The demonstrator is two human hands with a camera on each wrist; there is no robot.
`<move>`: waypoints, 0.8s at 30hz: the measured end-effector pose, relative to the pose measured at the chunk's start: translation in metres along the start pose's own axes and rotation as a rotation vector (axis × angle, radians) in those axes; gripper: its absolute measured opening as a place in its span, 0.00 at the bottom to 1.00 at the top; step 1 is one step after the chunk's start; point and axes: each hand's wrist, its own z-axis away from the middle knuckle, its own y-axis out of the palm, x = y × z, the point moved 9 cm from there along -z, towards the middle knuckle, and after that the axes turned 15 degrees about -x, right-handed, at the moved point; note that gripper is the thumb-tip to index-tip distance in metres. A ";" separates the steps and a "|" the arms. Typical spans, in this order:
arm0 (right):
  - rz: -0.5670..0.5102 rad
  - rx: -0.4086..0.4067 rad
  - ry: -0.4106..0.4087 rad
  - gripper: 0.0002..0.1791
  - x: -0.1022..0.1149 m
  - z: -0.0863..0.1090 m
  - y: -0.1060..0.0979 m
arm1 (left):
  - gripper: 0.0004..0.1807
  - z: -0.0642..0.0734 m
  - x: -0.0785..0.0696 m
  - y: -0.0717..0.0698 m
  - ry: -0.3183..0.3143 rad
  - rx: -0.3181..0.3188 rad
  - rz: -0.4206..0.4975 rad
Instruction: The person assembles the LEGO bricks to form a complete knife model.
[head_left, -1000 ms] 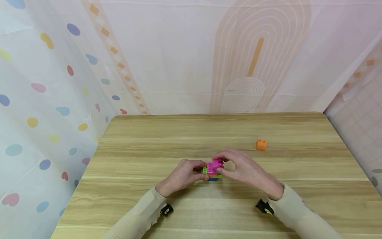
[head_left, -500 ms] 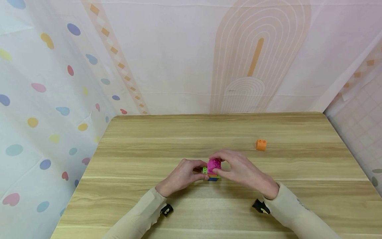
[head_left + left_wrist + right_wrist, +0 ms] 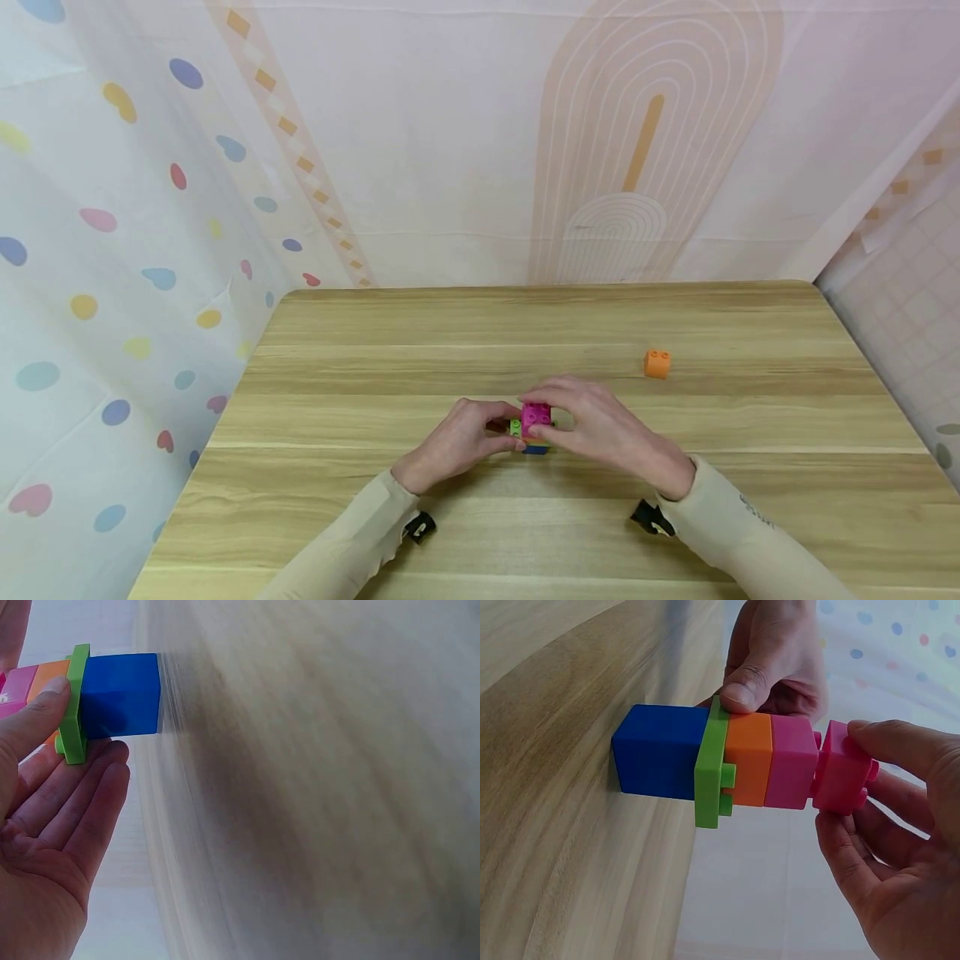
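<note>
A stack of toy building bricks stands upright on the table. In the right wrist view it has a blue brick [image 3: 660, 754] at the bottom, then a wider green plate [image 3: 708, 796], an orange brick [image 3: 748, 759] and a pink brick [image 3: 790, 761]. My left hand [image 3: 459, 439] grips the stack at the orange brick and green plate, thumb on the near side. Between thumb and fingers, my right hand [image 3: 606, 427] pinches a deeper pink brick [image 3: 841, 771] on top. Studs of the lower pink brick show in a narrow gap beneath it.
A loose orange brick [image 3: 657, 364] lies on the wooden table [image 3: 390, 350], farther back and to the right of the stack. Patterned curtains [image 3: 450, 150] hang behind and beside the table. Black straps [image 3: 651, 517] sit at both wrists.
My right hand has moved left, bringing the deeper pink brick from a tilted, offset position to level above the lower pink brick. The left hand stays in place on the stack.
</note>
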 end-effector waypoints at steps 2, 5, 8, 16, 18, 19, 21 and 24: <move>-0.003 -0.002 0.006 0.20 0.000 0.000 0.001 | 0.13 0.000 0.000 0.000 0.001 0.000 -0.004; -0.009 -0.003 0.023 0.20 -0.002 0.001 0.002 | 0.14 0.000 0.000 0.000 0.000 0.003 -0.006; -0.013 -0.001 0.037 0.20 -0.003 0.002 0.003 | 0.13 0.000 0.000 0.000 -0.003 0.005 -0.007; -0.014 -0.005 0.047 0.20 -0.004 0.002 0.004 | 0.14 0.001 0.001 0.001 -0.009 0.008 -0.007; -0.014 -0.005 0.040 0.19 -0.003 0.001 0.004 | 0.14 0.001 0.001 0.001 -0.010 0.008 -0.003; -0.014 -0.006 0.035 0.19 -0.002 0.001 0.004 | 0.14 0.001 0.001 0.001 -0.009 0.008 0.000; -0.008 -0.007 0.019 0.18 -0.001 0.001 0.004 | 0.14 0.001 0.001 0.001 -0.010 0.007 0.005; 0.001 -0.008 -0.004 0.17 0.002 0.000 0.004 | 0.13 0.001 0.001 0.001 -0.009 0.006 0.010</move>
